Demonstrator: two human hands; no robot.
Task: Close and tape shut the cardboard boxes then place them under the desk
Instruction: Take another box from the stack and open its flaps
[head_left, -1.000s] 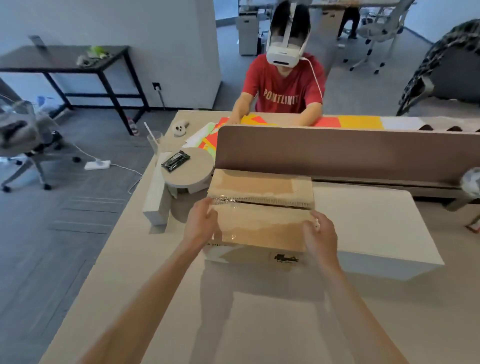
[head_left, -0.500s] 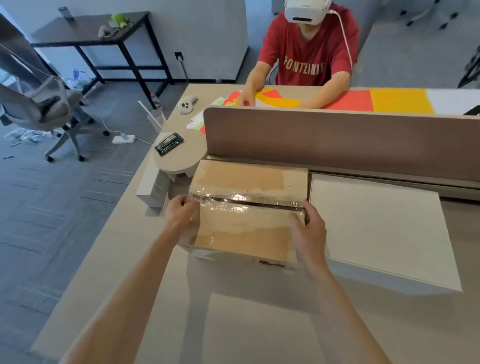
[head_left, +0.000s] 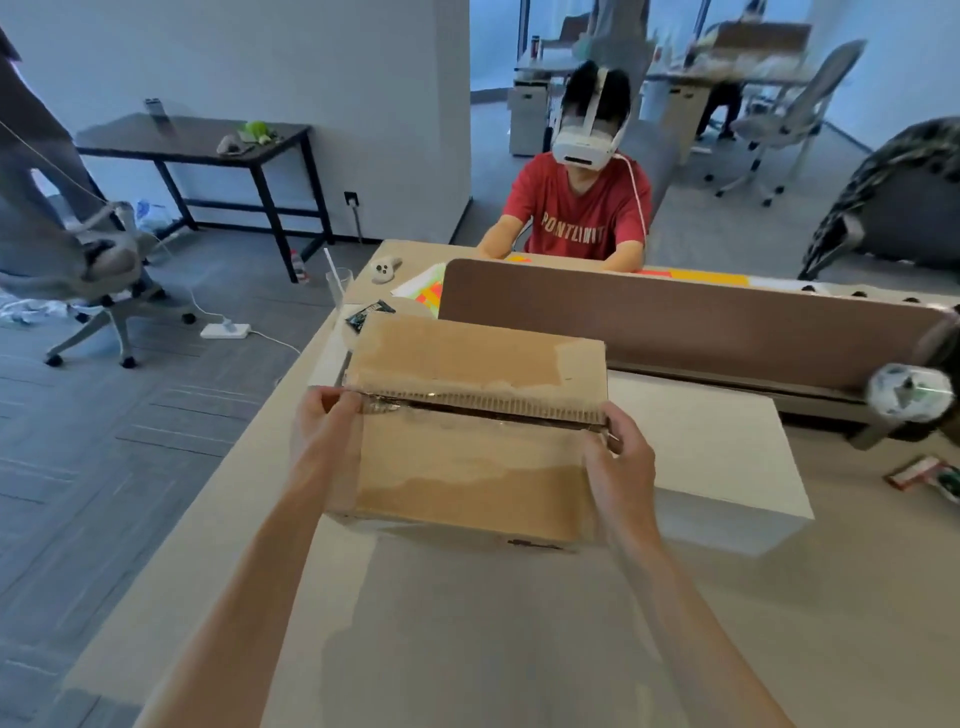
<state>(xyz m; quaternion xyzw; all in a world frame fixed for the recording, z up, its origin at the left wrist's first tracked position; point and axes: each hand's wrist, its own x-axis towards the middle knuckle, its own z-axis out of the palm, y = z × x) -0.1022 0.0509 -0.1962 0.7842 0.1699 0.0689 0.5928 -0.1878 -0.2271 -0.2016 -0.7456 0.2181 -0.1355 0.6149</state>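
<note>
Cardboard box (head_left: 467, 467) comes up toward me | my left hand (head_left: 324, 431) grips its left end | right hand (head_left: 618, 462) grips the right

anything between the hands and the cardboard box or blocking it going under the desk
Nothing visible: the left hand and right hand hold the cardboard box by its ends. Under the desk is out of view.

Grey plank floor (head_left: 130, 441), white wall (head_left: 260, 62). Black side table (head_left: 192, 137) against wall, grey swivel chair (head_left: 93, 270) far left. Brown divider (head_left: 675, 322) across beige desk (head_left: 493, 623).
</note>
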